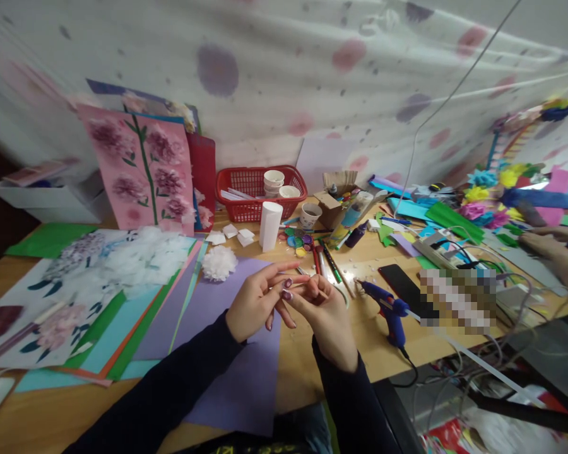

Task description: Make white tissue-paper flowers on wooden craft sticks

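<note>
My left hand [255,301] and my right hand [330,315] meet above the table, fingertips touching. The thumb and fingers of the left pinch together near the right thumb. On the right, the fingers curl inward against the thumb. Whatever lies between them, if anything, is too small or hidden to make out. Below and to the left lies a purple paper sheet [260,372], with a white ruffled paper flower [219,263] at its far edge. To the right of my hands a blue glue gun [394,315] rests on its side, a long glue stick behind it.
A white paper cylinder [270,227], a red basket [230,212] with paper cups, and pens [330,261] stand or lie beyond my hands. Coloured papers [123,337] spread leftward. A black phone [404,287] and a cabled power strip [447,249] lie right. Another person's hand [556,255] shows far right.
</note>
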Available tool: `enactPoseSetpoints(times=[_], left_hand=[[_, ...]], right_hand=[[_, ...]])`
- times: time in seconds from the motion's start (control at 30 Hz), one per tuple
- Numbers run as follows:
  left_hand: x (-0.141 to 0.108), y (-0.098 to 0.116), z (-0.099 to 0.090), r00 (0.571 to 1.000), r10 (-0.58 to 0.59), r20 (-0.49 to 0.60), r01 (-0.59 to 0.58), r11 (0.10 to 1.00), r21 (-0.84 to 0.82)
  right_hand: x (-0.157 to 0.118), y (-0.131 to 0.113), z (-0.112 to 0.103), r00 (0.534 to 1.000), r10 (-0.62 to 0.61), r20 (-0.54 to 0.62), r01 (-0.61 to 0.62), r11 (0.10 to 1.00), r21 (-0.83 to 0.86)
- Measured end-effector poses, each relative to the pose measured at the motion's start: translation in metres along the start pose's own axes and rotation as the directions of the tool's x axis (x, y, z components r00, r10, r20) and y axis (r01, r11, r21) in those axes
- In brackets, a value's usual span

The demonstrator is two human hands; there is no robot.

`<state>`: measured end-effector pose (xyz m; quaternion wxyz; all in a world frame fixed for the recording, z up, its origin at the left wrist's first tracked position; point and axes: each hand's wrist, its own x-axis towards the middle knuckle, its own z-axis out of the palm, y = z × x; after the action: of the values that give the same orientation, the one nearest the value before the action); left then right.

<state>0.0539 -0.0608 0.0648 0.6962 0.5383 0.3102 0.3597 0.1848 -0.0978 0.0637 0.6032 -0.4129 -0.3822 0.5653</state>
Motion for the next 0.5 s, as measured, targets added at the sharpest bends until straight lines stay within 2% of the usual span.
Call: enactPoseSetpoints(times=[0.07, 0.17, 0.23, 0.3, 0.37, 0.4, 0.5], left_hand=[[-0.001, 0.003, -0.002, 0.999, -0.015, 0.051, 0.017, 0.999, -0.036], [-0.004, 0.007, -0.005, 0.996, -0.034, 0.086, 0.041, 0.995, -0.090], [-0.006, 0.008, -0.007, 0.996, -0.039, 0.075, 0.047, 0.992, -0.115], [-0.008, 0.007, -0.007, 0.998, -0.038, 0.051, 0.045, 0.989, -0.139], [-0.009, 0.005, -0.005, 0.999, -0.038, 0.034, 0.044, 0.985, -0.168], [-0.010, 0.004, -0.004, 0.998, -0.044, 0.038, 0.050, 0.981, -0.186], [-0.010, 0.002, 0.001, 0.992, -0.090, 0.088, 0.110, 0.961, -0.253]], right_hand=[[0.000, 0.001, -0.005, 0.999, -0.026, -0.043, 0.025, 0.999, -0.033], [-0.001, 0.000, -0.009, 0.978, -0.115, -0.175, 0.096, 0.989, -0.110], [-0.003, 0.000, -0.008, 0.930, -0.251, -0.268, 0.205, 0.961, -0.188], [-0.005, 0.002, -0.006, 0.844, -0.436, -0.313, 0.343, 0.887, -0.310], [-0.005, 0.005, -0.003, 0.781, -0.561, -0.275, 0.425, 0.799, -0.425], [-0.005, 0.008, -0.003, 0.773, -0.587, -0.239, 0.444, 0.770, -0.458], [-0.004, 0.015, -0.004, 0.797, -0.592, -0.123, 0.469, 0.733, -0.492]])
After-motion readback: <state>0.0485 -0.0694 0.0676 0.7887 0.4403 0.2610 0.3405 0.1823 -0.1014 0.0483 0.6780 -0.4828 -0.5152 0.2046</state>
